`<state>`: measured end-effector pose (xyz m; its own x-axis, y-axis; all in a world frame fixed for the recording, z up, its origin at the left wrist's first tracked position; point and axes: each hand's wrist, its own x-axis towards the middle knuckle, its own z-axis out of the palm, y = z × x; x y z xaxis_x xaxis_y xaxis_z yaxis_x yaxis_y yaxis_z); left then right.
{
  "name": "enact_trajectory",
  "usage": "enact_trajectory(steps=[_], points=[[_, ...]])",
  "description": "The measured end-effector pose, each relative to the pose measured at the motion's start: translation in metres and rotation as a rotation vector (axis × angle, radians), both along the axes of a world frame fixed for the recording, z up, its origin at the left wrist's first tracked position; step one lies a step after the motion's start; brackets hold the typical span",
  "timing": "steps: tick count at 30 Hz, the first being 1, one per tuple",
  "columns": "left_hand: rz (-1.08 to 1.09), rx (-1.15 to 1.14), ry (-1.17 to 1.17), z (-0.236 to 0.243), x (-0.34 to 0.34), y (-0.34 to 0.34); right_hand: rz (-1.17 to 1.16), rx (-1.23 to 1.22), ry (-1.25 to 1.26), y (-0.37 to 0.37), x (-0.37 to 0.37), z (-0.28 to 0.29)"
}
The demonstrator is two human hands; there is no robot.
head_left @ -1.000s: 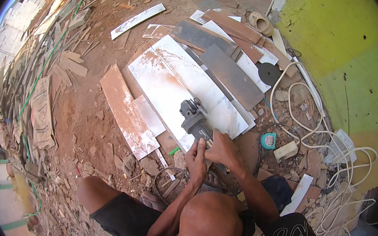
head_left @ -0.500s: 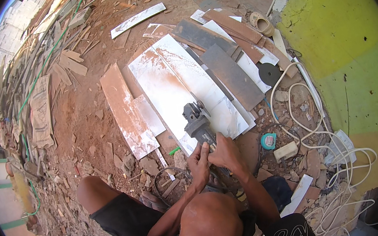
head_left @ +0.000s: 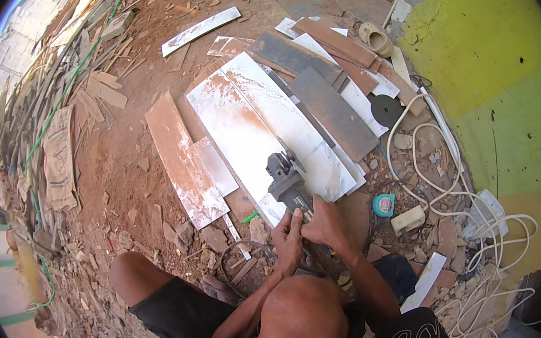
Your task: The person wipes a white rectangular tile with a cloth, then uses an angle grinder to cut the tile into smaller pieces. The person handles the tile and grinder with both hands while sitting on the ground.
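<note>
Pulled slightly rearward: angle grinder (head_left: pixel 287 184), clasped by left hand (head_left: pixel 287 235) and right hand (head_left: pixel 325 224). Possible hazard: kickback of disc (head_left: pixel 295 160), if twisted against white tile (head_left: pixel 240 136).

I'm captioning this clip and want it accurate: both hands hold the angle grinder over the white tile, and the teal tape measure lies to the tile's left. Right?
Not quite: the teal tape measure lies to the right of the white tile, as the head view shows. The left hand and right hand do hold the angle grinder over it.
</note>
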<state>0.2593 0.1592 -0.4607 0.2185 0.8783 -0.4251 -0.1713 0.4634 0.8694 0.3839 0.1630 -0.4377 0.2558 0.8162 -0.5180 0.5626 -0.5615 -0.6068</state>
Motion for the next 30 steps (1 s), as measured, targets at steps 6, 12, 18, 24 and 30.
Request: enact_trajectory(steps=[6, 12, 18, 24, 30], points=[[-0.016, -0.006, -0.019, -0.005, -0.003, -0.004, -0.004, 0.026, 0.006, -0.005, -0.001, -0.007], [-0.035, 0.017, 0.09, 0.001, -0.006, -0.006, -0.057, 0.109, 0.077, -0.01, -0.001, -0.002], [-0.003, 0.236, 0.496, -0.011, -0.052, -0.019, -0.074, 0.187, 0.111, -0.017, 0.002, 0.03], [-0.305, 0.819, 1.048, -0.024, -0.062, -0.004, -0.087, 0.297, 0.084, 0.006, 0.022, 0.06], [-0.426, 0.956, 1.123, -0.036, -0.067, 0.006, -0.277, 0.309, 0.206, 0.045, 0.061, 0.08]])
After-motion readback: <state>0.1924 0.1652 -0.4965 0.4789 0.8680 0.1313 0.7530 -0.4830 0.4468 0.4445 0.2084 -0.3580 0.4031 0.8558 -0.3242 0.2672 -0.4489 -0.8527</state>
